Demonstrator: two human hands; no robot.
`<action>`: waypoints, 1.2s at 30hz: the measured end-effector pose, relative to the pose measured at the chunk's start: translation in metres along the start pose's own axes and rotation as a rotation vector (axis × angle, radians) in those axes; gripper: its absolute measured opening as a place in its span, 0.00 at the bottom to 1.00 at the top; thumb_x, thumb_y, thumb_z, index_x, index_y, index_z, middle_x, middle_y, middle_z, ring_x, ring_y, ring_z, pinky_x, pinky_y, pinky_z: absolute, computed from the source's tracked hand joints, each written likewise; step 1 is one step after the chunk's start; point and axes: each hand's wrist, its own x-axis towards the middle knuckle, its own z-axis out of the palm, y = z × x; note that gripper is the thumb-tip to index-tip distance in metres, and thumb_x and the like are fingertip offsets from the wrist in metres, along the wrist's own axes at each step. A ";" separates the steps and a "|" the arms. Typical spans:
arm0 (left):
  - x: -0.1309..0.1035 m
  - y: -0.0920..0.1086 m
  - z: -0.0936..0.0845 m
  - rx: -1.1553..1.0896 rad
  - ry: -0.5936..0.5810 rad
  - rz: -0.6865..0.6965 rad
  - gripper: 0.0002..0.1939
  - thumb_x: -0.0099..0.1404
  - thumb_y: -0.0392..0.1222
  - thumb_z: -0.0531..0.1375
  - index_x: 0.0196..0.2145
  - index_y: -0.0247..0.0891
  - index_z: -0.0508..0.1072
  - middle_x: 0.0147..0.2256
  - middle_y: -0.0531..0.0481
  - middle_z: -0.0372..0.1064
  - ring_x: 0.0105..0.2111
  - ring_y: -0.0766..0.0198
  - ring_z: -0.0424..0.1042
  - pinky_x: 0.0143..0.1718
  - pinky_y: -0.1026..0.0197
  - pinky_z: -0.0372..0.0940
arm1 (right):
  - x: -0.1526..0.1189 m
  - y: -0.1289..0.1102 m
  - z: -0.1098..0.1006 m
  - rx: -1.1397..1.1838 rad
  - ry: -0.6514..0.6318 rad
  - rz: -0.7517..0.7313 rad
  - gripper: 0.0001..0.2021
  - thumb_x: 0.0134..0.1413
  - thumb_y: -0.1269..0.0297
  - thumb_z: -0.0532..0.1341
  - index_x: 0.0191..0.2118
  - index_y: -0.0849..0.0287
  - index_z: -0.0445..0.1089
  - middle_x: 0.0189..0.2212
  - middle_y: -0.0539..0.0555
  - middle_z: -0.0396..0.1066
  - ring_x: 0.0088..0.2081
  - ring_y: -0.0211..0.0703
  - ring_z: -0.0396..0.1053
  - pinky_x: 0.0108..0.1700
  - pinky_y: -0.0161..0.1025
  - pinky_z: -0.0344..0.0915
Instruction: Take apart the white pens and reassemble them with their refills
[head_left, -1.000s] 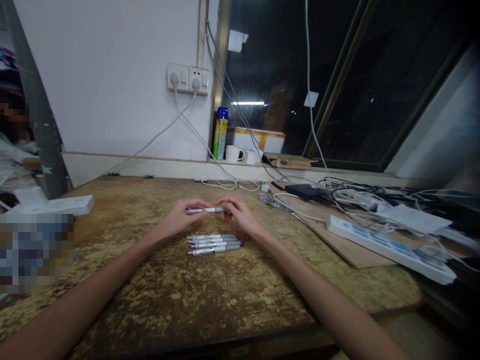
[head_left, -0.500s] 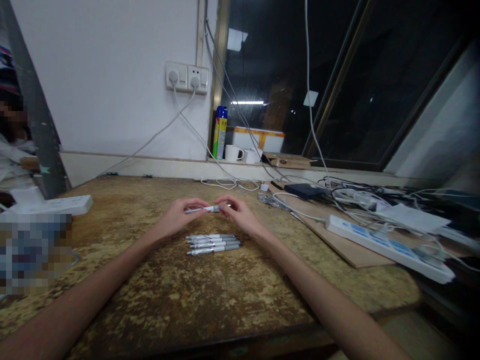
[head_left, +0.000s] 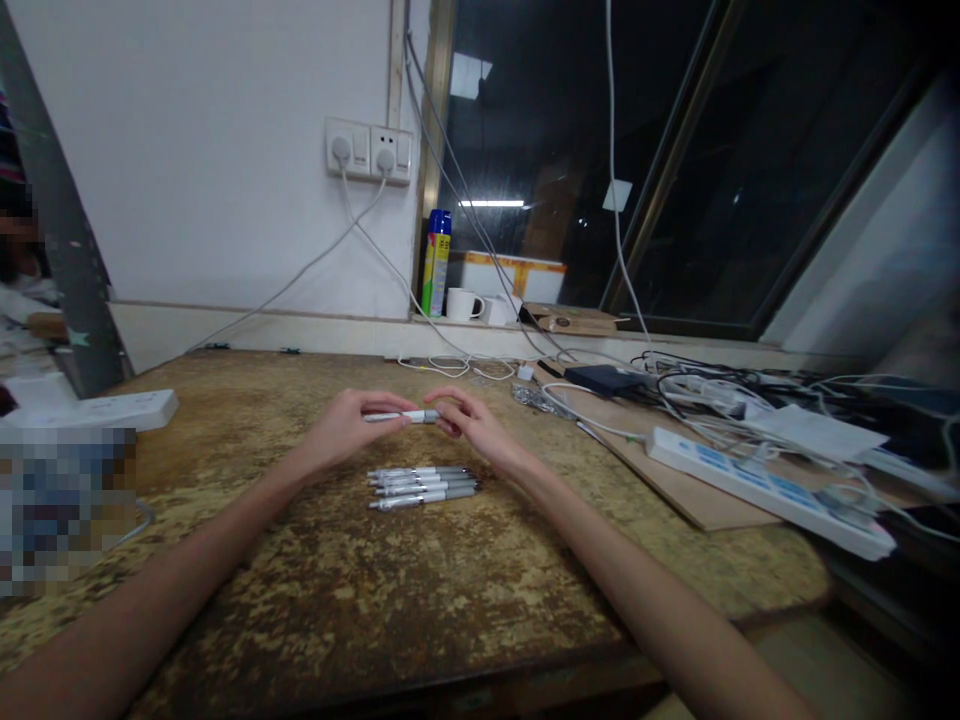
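Between both hands, a white and grey pen (head_left: 401, 418) is held almost level above the worn wooden table (head_left: 375, 600). My left hand (head_left: 352, 425) pinches its white barrel between thumb and fingers. At the grey end, my right hand (head_left: 463, 420) has its thumb and fingertips closed on the pen; the very tip is hidden by those fingers. Nearer to me, several similar pens (head_left: 424, 485) lie side by side on the table, their grey ends to the right.
A white power strip (head_left: 765, 490) and a brown board (head_left: 675, 490) lie at the right, near tangled cables (head_left: 697, 390). Another power strip (head_left: 127, 408) sits at the left. On the sill stand a spray can (head_left: 436, 265) and a white mug (head_left: 463, 304).
The held pen has turned slightly to lie more level, and the left fingers have shifted on it. The whole view has moved a little; the row of pens stays put.
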 end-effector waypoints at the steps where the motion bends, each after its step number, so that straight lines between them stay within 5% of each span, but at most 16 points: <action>1: 0.001 -0.001 -0.002 -0.014 0.016 -0.048 0.21 0.60 0.55 0.65 0.47 0.40 0.80 0.43 0.47 0.81 0.43 0.52 0.78 0.46 0.55 0.69 | 0.001 0.001 0.001 0.013 -0.010 0.000 0.11 0.63 0.58 0.57 0.47 0.55 0.70 0.24 0.46 0.59 0.26 0.39 0.56 0.30 0.35 0.52; 5: 0.003 -0.006 -0.003 -0.084 0.129 -0.178 0.28 0.55 0.55 0.70 0.49 0.38 0.78 0.37 0.45 0.81 0.39 0.52 0.79 0.41 0.56 0.70 | 0.001 0.004 0.006 0.044 -0.050 0.022 0.13 0.64 0.56 0.57 0.47 0.57 0.69 0.27 0.48 0.66 0.28 0.39 0.60 0.33 0.36 0.58; 9: 0.004 -0.010 0.004 -0.248 0.166 -0.155 0.23 0.59 0.57 0.67 0.45 0.36 0.78 0.46 0.41 0.79 0.47 0.52 0.77 0.47 0.55 0.70 | -0.002 0.004 0.013 -0.021 -0.101 -0.022 0.13 0.62 0.57 0.60 0.49 0.55 0.69 0.38 0.52 0.73 0.38 0.40 0.67 0.44 0.38 0.63; 14: 0.006 -0.009 0.008 -0.225 0.116 -0.096 0.22 0.63 0.57 0.64 0.47 0.39 0.79 0.48 0.46 0.78 0.50 0.52 0.75 0.53 0.53 0.67 | -0.002 -0.002 0.018 -0.049 0.038 -0.064 0.15 0.64 0.54 0.58 0.52 0.54 0.69 0.47 0.54 0.72 0.48 0.43 0.68 0.51 0.40 0.64; 21: 0.003 0.001 0.019 -0.263 -0.061 -0.038 0.17 0.63 0.53 0.64 0.46 0.43 0.80 0.46 0.49 0.79 0.48 0.53 0.75 0.54 0.55 0.65 | 0.000 -0.012 0.021 0.044 0.141 -0.095 0.15 0.62 0.50 0.59 0.43 0.56 0.72 0.40 0.53 0.73 0.44 0.44 0.69 0.51 0.41 0.65; 25: 0.005 -0.004 0.021 -0.212 -0.006 -0.022 0.20 0.66 0.55 0.60 0.47 0.40 0.79 0.47 0.46 0.78 0.48 0.54 0.74 0.52 0.56 0.66 | 0.002 -0.010 0.021 0.133 0.249 -0.074 0.16 0.61 0.48 0.58 0.41 0.56 0.69 0.40 0.54 0.72 0.46 0.45 0.69 0.54 0.42 0.63; 28: 0.008 -0.019 0.018 -0.159 0.072 -0.034 0.23 0.69 0.57 0.56 0.50 0.38 0.77 0.43 0.45 0.78 0.41 0.56 0.74 0.44 0.57 0.68 | 0.005 -0.011 0.015 0.374 0.334 -0.015 0.12 0.61 0.51 0.59 0.41 0.54 0.65 0.40 0.54 0.70 0.43 0.43 0.70 0.51 0.41 0.66; 32: 0.008 -0.036 0.014 -0.137 0.088 -0.055 0.23 0.70 0.57 0.54 0.49 0.37 0.76 0.41 0.46 0.78 0.36 0.59 0.73 0.40 0.59 0.67 | 0.008 -0.021 0.000 0.612 0.383 0.003 0.04 0.60 0.61 0.58 0.38 0.55 0.63 0.27 0.49 0.60 0.28 0.38 0.61 0.38 0.36 0.65; 36: 0.004 -0.030 0.016 -0.076 0.060 -0.048 0.21 0.71 0.53 0.52 0.47 0.36 0.76 0.39 0.46 0.77 0.35 0.59 0.72 0.40 0.59 0.66 | 0.007 -0.035 -0.010 0.779 0.400 0.048 0.12 0.67 0.57 0.51 0.33 0.55 0.62 0.22 0.47 0.50 0.23 0.39 0.52 0.29 0.35 0.61</action>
